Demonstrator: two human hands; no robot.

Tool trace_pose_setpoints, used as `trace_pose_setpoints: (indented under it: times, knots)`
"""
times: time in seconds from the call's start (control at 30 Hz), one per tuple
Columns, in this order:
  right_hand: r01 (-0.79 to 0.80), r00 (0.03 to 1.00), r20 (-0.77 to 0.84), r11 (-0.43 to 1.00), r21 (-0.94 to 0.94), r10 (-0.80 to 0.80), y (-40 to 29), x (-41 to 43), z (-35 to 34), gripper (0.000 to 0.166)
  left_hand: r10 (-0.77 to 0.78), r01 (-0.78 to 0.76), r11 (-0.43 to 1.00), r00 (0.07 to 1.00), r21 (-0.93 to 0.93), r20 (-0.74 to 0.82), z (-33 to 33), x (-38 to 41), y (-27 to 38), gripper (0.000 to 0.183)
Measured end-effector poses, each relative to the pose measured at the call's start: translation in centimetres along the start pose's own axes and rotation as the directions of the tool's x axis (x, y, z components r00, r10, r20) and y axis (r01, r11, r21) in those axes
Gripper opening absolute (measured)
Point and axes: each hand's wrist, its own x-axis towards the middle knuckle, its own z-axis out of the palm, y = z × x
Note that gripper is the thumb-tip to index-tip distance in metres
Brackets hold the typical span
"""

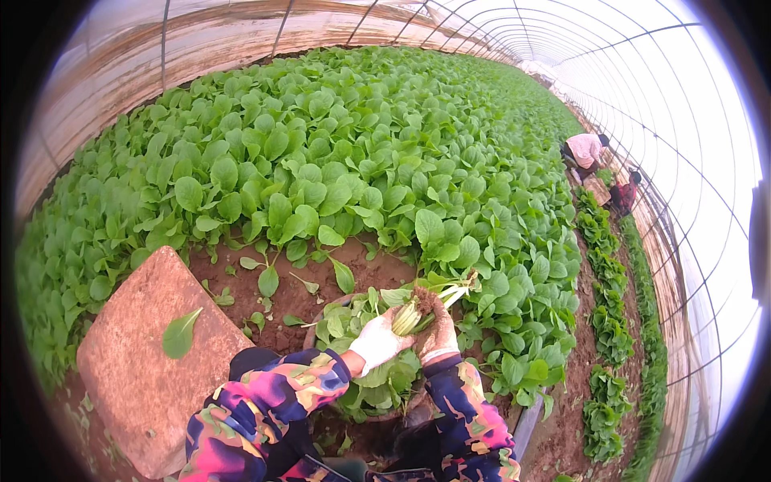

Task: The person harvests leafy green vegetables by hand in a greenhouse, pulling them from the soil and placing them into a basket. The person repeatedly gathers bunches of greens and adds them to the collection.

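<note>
My left hand (pixel 379 341), in a white work glove, grips a bunch of leafy greens (pixel 408 318) by its pale stems. The bunch's soil-caked roots (pixel 424 299) face up, away from me. My right hand (pixel 440 335), in a soil-stained glove, closes around the other side of the same bunch by the roots; its fingertips are partly hidden. Some white-stemmed plants (pixel 455 291) stick out just beyond the right hand. Beneath both hands, a round tub (pixel 311 335) holds a heap of loose greens (pixel 385 382).
A dense bed of greens (pixel 337 150) spreads ahead. Bare soil (pixel 241 283) with scattered leaves borders it. At left lies a dirty flat slab (pixel 150 397) bearing one leaf (pixel 179 335). Two people (pixel 584 150) crouch at far right, near lettuce rows (pixel 608 331) and the plastic-covered greenhouse wall (pixel 692 253).
</note>
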Motion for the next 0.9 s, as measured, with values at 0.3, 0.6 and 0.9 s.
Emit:
trace_pose_setpoints:
  times: [0.3,0.6,0.9]
  knots:
    - [-0.04,0.994,0.098,0.999,-0.036,0.043,-2.2,1.7,-1.6,0.034,0.219,-0.198,0.945,0.974,0.26,-0.054,1.0,1.1,-1.7,0.055]
    - [-0.038,0.999,0.026,0.979,0.199,0.034,-6.3,0.6,-2.0,0.021,0.166,-0.158,0.981,0.984,-0.109,0.062,-0.3,1.4,-2.8,0.058]
    - [0.159,0.948,-0.289,0.984,0.076,-0.131,-8.7,3.7,-5.9,0.027,0.181,-0.196,0.978,0.967,0.068,0.178,-1.2,0.2,-2.3,0.047]
